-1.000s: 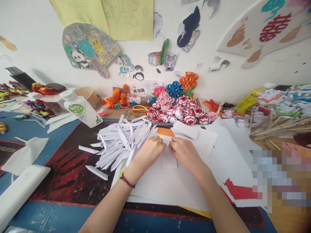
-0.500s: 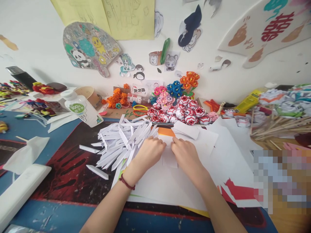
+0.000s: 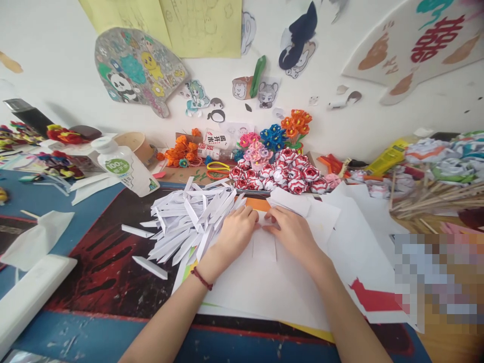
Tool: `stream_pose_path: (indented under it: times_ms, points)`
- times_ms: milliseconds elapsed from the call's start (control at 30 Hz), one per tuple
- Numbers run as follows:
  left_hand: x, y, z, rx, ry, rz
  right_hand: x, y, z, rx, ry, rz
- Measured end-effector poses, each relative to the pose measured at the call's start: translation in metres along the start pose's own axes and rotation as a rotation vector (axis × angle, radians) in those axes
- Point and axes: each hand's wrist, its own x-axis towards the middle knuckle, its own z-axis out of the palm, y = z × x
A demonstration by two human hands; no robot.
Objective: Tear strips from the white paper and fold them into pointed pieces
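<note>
A small white paper piece (image 3: 264,248) lies on large white sheets (image 3: 291,297), its far edge between my two hands. My left hand (image 3: 239,229) is closed at the upper left of this piece, fingers bent down over its edge; the fingertips are partly hidden. At the upper right, my right hand (image 3: 293,232) has its thumb and fingers apart, close to the paper's edge. Left of my left hand is a heap of folded white paper strips (image 3: 192,222). Beyond my hands lie an orange paper piece (image 3: 257,204) and a small stack of white paper (image 3: 290,201).
Red-and-white paper flowers (image 3: 283,174) line the back edge. A white bottle (image 3: 126,166) leans at the back left. A long white box-like object (image 3: 36,302) lies at the left. Thin wooden sticks (image 3: 434,199) and red paper (image 3: 374,297) are at the right.
My right hand's fingers have spread from a closed grip and shifted slightly right. My left hand has loosened a little near the paper's edge. The view has moved slightly.
</note>
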Motion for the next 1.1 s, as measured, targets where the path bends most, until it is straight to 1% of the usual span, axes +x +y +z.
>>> stream_pose_path:
  times_ms: [100,300,400,533,700,900,1100]
  points:
    - [0.0,0.001,0.001,-0.011,0.009,0.008,0.001,0.002,0.002,0.033,0.001,-0.02]
    - [0.0,0.002,0.0,-0.053,0.031,0.002,0.004,-0.002,0.001,0.092,-0.03,-0.142]
    - [0.0,0.001,-0.001,-0.094,0.033,0.017,0.004,-0.004,0.0,0.111,-0.035,-0.167]
    - [-0.001,-0.001,-0.005,-0.099,0.015,0.035,0.004,-0.003,0.001,0.136,-0.023,-0.198]
    - [0.0,-0.005,-0.01,-0.08,0.021,0.039,0.003,0.0,-0.001,0.147,0.011,-0.246]
    - [0.001,-0.008,-0.017,-0.082,0.019,0.059,0.004,0.004,-0.004,0.194,0.038,-0.27]
    - [0.001,-0.012,-0.021,-0.083,0.005,0.071,0.003,0.007,-0.008,0.262,0.044,-0.257]
